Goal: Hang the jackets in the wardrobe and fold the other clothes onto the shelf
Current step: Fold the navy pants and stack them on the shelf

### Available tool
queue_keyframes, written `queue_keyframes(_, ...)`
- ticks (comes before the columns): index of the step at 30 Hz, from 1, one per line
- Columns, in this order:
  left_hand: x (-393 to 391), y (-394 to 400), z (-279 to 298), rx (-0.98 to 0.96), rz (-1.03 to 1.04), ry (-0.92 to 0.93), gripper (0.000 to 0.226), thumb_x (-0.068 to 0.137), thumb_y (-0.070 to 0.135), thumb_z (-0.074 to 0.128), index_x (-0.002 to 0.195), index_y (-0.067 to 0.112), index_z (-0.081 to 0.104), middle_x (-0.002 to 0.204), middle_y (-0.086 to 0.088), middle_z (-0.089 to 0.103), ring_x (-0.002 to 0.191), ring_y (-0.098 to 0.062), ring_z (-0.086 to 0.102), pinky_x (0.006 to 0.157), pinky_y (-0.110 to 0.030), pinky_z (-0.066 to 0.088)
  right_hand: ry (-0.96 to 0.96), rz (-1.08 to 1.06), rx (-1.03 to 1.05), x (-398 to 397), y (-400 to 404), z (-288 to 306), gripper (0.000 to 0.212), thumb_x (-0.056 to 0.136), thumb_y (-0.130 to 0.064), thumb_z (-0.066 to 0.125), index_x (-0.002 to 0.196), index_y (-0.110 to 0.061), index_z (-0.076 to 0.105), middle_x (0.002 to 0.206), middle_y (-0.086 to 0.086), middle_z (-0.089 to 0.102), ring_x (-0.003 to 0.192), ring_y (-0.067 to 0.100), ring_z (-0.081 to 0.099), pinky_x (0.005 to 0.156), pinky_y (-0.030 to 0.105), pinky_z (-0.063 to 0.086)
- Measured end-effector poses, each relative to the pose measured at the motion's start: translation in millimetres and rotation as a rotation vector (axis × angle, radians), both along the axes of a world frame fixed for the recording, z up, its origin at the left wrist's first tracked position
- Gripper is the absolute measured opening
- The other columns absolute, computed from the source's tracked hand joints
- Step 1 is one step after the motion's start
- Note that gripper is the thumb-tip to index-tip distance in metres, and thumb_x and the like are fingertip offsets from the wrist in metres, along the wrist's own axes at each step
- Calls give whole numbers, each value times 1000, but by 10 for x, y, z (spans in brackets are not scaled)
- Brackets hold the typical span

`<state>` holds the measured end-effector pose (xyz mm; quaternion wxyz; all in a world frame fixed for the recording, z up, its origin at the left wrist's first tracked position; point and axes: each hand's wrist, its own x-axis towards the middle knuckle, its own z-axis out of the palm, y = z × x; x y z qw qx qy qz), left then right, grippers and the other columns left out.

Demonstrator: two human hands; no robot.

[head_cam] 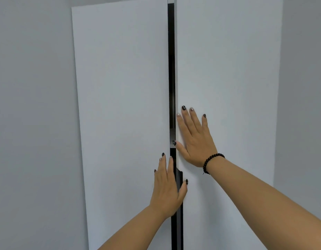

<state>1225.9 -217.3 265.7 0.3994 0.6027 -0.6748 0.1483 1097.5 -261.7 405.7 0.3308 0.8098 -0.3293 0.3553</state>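
Wardrobe doors fill the view: the left door (120,114) and the right door (228,87) are flat, smooth, matte pale-grey panels, parted by a narrow dark gap (171,69) showing the black interior. The right hand (195,139) lies flat with fingers straight and spread against the right door's inner edge. The left hand (167,188) presses flat on the left door's inner edge, thumb reaching across the gap. A black beaded bracelet (211,162) circles the right wrist.
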Motion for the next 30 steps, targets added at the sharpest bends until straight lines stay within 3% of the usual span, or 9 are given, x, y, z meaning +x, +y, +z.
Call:
queue_keyframes(8,262,-384,41,212,206,68,88,84,77,16,128,38,-50,141,-2,-54,143,-34,-27,114,-63,13,63,-152,79,248,-282,39,78,92,-50,24,152,-10,-6,159,5,-15,146,25,-14,113,62,11)
queue_keyframes(12,317,-564,104,266,217,154,98,82,80,27,125,41,-52,139,-2,-56,143,-37,-27,110,-68,13,116,-126,160,206,-404,144,77,87,-26,29,151,-13,-13,157,-1,-24,145,19,-21,117,56,5)
queue_keyframes(15,354,-663,179,291,215,255,111,77,80,43,124,44,-51,142,-3,-52,143,-37,-28,109,-69,11,174,-118,222,176,-478,238,78,85,-19,29,151,-16,-14,156,-5,-26,144,15,-23,119,50,2)
queue_keyframes(23,386,-808,406,365,300,425,140,65,74,68,117,39,-57,140,-5,-54,141,-38,-29,107,-70,14,217,-139,328,250,-598,360,73,90,-18,28,151,-15,-11,156,-6,-27,144,13,-23,119,48,2)
queue_keyframes(30,337,-920,376,351,326,440,136,69,72,67,123,38,-54,137,-6,-57,142,-40,-28,104,-73,19,249,-168,332,240,-701,346,73,91,-20,28,151,-14,-13,155,-5,-29,143,14,-24,119,48,1)
